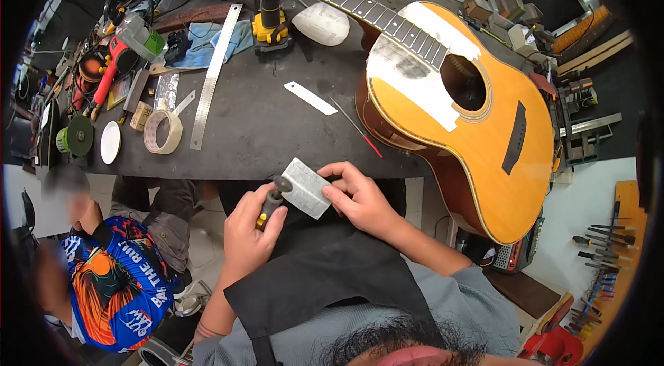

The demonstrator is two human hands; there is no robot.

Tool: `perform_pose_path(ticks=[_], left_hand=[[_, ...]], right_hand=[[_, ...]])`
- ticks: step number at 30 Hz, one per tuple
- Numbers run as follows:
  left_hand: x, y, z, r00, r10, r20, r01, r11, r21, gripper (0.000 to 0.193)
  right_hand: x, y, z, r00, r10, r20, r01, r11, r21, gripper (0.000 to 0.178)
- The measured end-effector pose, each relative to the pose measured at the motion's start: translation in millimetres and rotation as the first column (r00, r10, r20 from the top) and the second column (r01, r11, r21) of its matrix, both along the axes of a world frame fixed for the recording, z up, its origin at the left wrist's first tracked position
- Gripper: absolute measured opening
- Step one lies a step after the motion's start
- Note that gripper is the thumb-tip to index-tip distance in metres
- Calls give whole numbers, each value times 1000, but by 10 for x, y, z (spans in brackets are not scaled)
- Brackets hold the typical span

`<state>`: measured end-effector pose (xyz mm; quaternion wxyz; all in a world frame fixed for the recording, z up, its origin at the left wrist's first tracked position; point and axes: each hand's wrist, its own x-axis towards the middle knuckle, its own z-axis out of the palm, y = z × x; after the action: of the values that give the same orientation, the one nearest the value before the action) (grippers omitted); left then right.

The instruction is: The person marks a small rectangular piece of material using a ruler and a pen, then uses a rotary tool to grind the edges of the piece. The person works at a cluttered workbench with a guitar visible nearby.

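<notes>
My left hand is closed around a dark rotary tool with a yellow part, held in front of my black apron. A small round disc sits at the tool's tip, close to the left edge of a flat grey metal plate. Whether disc and plate touch, I cannot tell. The plate's right side is pinched by my right hand, thumb on top. Both hands are just off the bench's near edge. Beyond them lie a short white strip and a thin red-handled tool.
An acoustic guitar lies across the right side, its body overhanging the edge. A steel ruler, tape roll, yellow-black power tool and green angle grinder are on the bench. A seated person is at the left.
</notes>
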<state>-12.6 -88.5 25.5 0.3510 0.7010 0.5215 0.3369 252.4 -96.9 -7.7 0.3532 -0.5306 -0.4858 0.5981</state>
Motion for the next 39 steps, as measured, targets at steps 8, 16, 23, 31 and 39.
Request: perform_pose_path(ticks=[8, 16, 23, 31, 39], left_hand=[[73, 120, 17, 968, -74, -238, 82, 996, 24, 44], [205, -26, -74, 943, -62, -328, 100, 990, 100, 54], [350, -116, -56, 935, -50, -350, 102, 986, 130, 56], [402, -120, 34, 924, -58, -378, 94, 993, 78, 54], [432, -138, 32, 920, -58, -388, 100, 991, 88, 55]], right_hand=[[-25, -57, -107, 996, -82, -44, 84, 995, 47, 30], [93, -108, -39, 999, -38, 31, 37, 999, 19, 29], [198, -197, -35, 997, -35, 63, 30, 997, 74, 30], [238, -226, -24, 996, -28, 84, 20, 995, 94, 31], [255, -237, -6, 997, -30, 67, 23, 994, 103, 30]])
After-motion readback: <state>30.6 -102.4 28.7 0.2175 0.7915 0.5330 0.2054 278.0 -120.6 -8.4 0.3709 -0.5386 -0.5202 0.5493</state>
